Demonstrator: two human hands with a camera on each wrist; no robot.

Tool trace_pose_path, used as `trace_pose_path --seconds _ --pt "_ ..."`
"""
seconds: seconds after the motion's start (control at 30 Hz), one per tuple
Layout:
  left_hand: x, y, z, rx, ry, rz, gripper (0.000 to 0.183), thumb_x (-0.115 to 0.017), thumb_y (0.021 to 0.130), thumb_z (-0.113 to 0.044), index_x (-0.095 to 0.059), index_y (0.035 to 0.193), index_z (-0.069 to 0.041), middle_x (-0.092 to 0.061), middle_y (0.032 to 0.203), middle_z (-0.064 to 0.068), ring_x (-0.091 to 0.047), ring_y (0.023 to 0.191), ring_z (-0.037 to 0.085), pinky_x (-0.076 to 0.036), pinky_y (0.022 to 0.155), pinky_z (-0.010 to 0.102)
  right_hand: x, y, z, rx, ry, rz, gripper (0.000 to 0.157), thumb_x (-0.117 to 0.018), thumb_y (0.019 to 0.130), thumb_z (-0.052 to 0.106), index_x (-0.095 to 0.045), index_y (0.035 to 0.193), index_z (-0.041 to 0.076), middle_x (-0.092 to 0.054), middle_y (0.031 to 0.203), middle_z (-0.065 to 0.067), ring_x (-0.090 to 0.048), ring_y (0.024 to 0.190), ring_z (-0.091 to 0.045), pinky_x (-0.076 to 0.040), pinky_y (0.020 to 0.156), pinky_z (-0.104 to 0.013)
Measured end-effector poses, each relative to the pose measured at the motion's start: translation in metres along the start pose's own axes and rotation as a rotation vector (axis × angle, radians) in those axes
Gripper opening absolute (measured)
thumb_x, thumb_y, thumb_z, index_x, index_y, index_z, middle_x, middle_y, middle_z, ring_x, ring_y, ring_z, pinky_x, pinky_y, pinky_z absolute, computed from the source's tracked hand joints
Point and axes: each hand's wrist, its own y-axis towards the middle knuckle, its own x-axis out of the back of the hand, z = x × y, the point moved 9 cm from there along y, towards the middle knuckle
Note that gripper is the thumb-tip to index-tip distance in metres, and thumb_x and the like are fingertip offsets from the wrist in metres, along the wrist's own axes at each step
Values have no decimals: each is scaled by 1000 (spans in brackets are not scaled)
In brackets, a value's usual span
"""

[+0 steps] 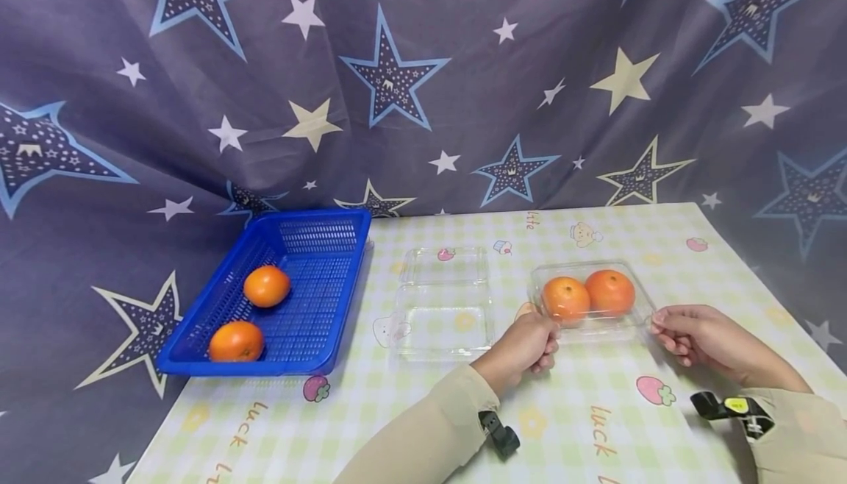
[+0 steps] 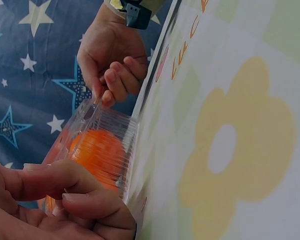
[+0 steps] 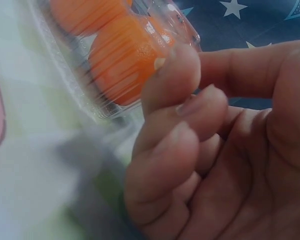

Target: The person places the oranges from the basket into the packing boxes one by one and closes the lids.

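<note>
A clear plastic clamshell box stands on the right part of the table with two oranges inside, its lid down over them. My left hand grips the box's near left corner, thumb and curled fingers at the rim. At the right corner, my right hand pinches the edge between thumb and forefinger, the other fingers curled in. In the left wrist view the right hand pinches the far end of the box, and an orange shows through the ribbed side wall.
A second clear clamshell box lies with its lid folded back, left of the hands. Further left stands a blue plastic basket holding two oranges. A star-patterned curtain hangs behind the checked tablecloth.
</note>
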Motion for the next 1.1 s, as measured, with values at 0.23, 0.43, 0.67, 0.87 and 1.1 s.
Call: trace_pose_path --seconds 0.23,0.43,0.67,0.87,1.1 --pt "0 -1 -1 1 -5 11 25 -46 92 -9 -43 69 -17 -33 54 -7 -29 41 7 -22 36 20 1 0 -1 -1 -2 -6 28 -43 112 19 -60 102 0 -58 78 6 -52 63 -8 -52 58 -28" --pt "-1 -1 -2 0 -6 27 27 -45 93 -9 -41 68 -18 -31 54 -7 -28 41 6 -22 37 19 2 1 -1 8 -35 -34 28 -43 111 19 -59 103 -2 -58 77 6 -52 62 -9 -52 57 -30" --pt "-2 -1 -2 -1 -20 29 27 -45 95 -10 -41 69 -18 -31 54 -7 -28 42 6 -21 37 19 3 1 -2 -22 -55 -38 28 -43 111 21 -59 103 -1 -58 77 5 -52 62 -9 -52 58 -29" --pt "-2 0 -1 -4 -25 41 28 -45 95 -10 -41 69 -17 -31 54 -7 -28 41 6 -22 37 19 3 1 -3 -31 -54 -18 29 -42 112 22 -59 103 0 -59 78 5 -53 63 -8 -53 58 -29" --pt "-1 -1 -1 3 -30 31 24 -45 95 -9 -42 73 -17 -30 56 -7 -28 43 6 -21 38 20 2 1 -3 -21 -43 2 30 -42 112 22 -60 102 0 -59 78 5 -53 62 -10 -53 58 -30"
